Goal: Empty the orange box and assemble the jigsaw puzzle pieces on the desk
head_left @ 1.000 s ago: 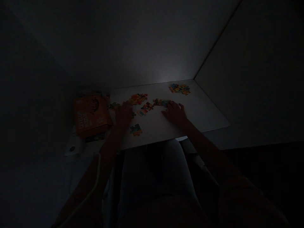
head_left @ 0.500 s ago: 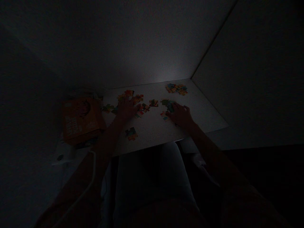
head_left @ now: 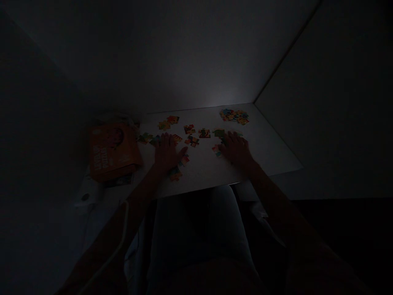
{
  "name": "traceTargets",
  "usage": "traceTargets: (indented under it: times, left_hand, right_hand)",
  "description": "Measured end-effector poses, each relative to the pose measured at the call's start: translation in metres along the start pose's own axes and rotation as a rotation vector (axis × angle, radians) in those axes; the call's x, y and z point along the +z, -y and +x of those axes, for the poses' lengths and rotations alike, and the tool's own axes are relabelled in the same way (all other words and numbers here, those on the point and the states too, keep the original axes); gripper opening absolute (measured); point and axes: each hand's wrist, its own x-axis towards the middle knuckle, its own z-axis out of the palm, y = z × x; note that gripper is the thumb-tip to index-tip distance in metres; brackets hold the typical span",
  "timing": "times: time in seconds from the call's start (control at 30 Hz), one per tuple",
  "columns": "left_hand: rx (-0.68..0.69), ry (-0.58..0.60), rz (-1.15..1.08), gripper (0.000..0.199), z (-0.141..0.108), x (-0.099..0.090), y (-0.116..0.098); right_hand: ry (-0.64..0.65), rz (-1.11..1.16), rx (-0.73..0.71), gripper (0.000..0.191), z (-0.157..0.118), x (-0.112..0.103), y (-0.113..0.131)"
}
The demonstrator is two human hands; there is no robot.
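The room is very dark. Jigsaw puzzle pieces lie scattered over a white tabletop (head_left: 202, 164), with a tight cluster of joined pieces (head_left: 233, 116) at the far right corner. My left hand (head_left: 167, 153) lies flat with its fingers spread, just above a small joined group of pieces (head_left: 178, 169). My right hand (head_left: 235, 149) rests flat, its fingertips at a greenish piece group (head_left: 220, 133) and beside a pale striped piece (head_left: 216, 150). Neither hand visibly grips anything, though pieces under the palms would be hidden.
An orange puzzle box (head_left: 113, 151) stands at the table's left side, on top of a dark-picture item. White walls (head_left: 291, 102) meet behind the table. My knees in light trousers (head_left: 196, 229) lie below the front edge. A pale cable (head_left: 116, 241) runs along my left arm.
The joined group near my left hand has shifted toward that hand's wrist. Both hands have moved slightly right, and several pieces in the middle are spread further apart. The view has swung a little.
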Motion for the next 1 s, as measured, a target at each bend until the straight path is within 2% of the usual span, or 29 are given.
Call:
traceTargets:
  times: [0.1,0.2,0.33,0.43,0.53,0.7,0.83,1.0]
  left_hand:
    - [0.0,0.021,-0.037,0.097,-0.004,0.0,0.006]
    - [0.036,0.017,-0.076,0.091,0.004,0.001,0.011]
    - [0.012,-0.029,-0.121,0.093,0.042,0.003,0.019]
    - [0.008,-0.075,-0.142,0.095,0.08,0.003,0.02]
    - [0.009,-0.018,-0.159,0.091,0.102,0.002,0.013]
    - [0.135,0.003,-0.195,0.074,0.095,0.004,-0.01]
    - [0.123,0.024,-0.195,0.084,0.085,0.004,-0.018]
    - [0.063,0.041,-0.171,0.095,0.072,-0.011,-0.009]
  right_hand:
    - [0.061,-0.011,-0.003,0.078,0.014,0.006,0.027]
    - [0.037,-0.012,0.011,0.077,0.022,0.014,0.045]
    - [-0.029,-0.009,0.018,0.078,0.022,0.018,0.054]
    - [-0.013,-0.033,0.023,0.078,0.02,0.014,0.056]
    - [0.023,-0.082,0.024,0.075,0.02,0.01,0.057]
    - [-0.025,-0.071,0.02,0.076,0.02,0.013,0.055]
    - [-0.06,-0.028,0.014,0.076,0.02,0.016,0.053]
    - [-0.058,-0.008,0.01,0.075,0.02,0.012,0.054]
